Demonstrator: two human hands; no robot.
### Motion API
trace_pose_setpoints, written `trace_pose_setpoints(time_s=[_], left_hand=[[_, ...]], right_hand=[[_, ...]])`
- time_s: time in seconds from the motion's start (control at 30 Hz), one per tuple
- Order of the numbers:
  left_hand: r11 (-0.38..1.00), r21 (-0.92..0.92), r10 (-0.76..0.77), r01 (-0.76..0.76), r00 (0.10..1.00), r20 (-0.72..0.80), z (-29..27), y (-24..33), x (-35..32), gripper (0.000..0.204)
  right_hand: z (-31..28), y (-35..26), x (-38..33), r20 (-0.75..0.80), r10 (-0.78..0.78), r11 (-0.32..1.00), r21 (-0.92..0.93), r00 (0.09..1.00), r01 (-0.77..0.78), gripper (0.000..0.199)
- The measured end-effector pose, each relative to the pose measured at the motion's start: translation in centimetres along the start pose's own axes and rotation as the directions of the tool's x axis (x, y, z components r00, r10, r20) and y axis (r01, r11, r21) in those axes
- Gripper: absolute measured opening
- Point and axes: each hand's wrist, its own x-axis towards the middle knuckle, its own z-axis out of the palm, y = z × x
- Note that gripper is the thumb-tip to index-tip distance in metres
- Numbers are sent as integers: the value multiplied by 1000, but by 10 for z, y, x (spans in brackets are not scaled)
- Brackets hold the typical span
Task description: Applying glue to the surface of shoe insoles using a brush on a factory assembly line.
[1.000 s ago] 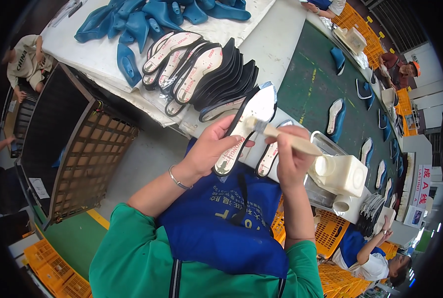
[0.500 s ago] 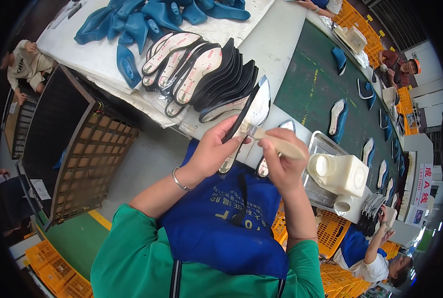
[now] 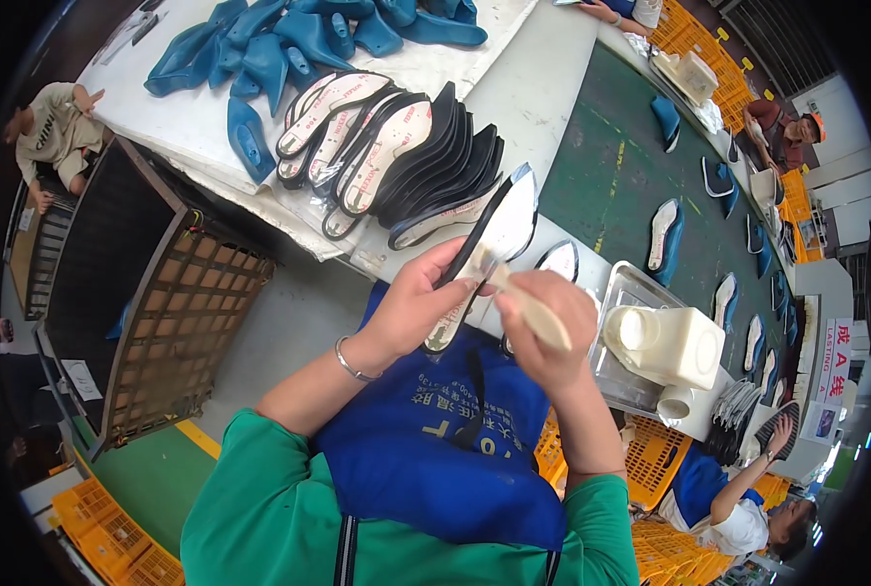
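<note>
My left hand (image 3: 406, 308) grips a white shoe insole (image 3: 509, 227) with a black edge, tilted up over the table's near edge. In my right hand (image 3: 570, 311) is a brush (image 3: 543, 324) with a pale handle; its bristles rest on the insole's white face, near the middle. A second white insole (image 3: 558, 260) lies just behind my right hand, partly hidden by it. Beyond my left hand, a fanned pile of black-edged insoles (image 3: 391, 146) covers the table's front, some with red print.
Blue shoe lasts (image 3: 303, 44) are heaped at the far left. At right, a metal tray (image 3: 601, 376) holds a cream plastic container (image 3: 675, 344). A green conveyor (image 3: 592, 166) carries lasts with insoles (image 3: 663, 239). A dark rack (image 3: 176, 322) stands left; co-workers sit around.
The brush and my right hand have moved a little nearer and left along the insole. My left hand and the insole have shifted slightly nearer, uncovering more of the second insole.
</note>
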Motion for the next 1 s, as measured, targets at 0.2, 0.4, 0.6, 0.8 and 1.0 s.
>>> trace_pose_setpoints(time_s=[0.2, 0.4, 0.6, 0.8, 1.0], left_hand=[[996, -45, -80, 81, 996, 37, 2, 1, 1, 46], [996, -30, -85, 87, 994, 62, 2, 7, -3, 49], [986, -2, -168, 168, 983, 75, -5, 13, -11, 48], [963, -153, -220, 221, 975, 29, -18, 13, -12, 49], [954, -182, -239, 236, 971, 5, -23, 12, -6, 52]], right_hand=[[-10, 11, 8, -58, -8, 999, -45, 998, 5, 21], [-17, 51, 31, -170, 501, 842, 325, 849, -431, 13], [-30, 87, 43, -210, 618, 752, 438, 758, -492, 18], [-41, 63, 30, -153, 501, 802, 451, 852, -391, 12], [-38, 33, 35, 345, 69, 926, 326, 936, -189, 11]])
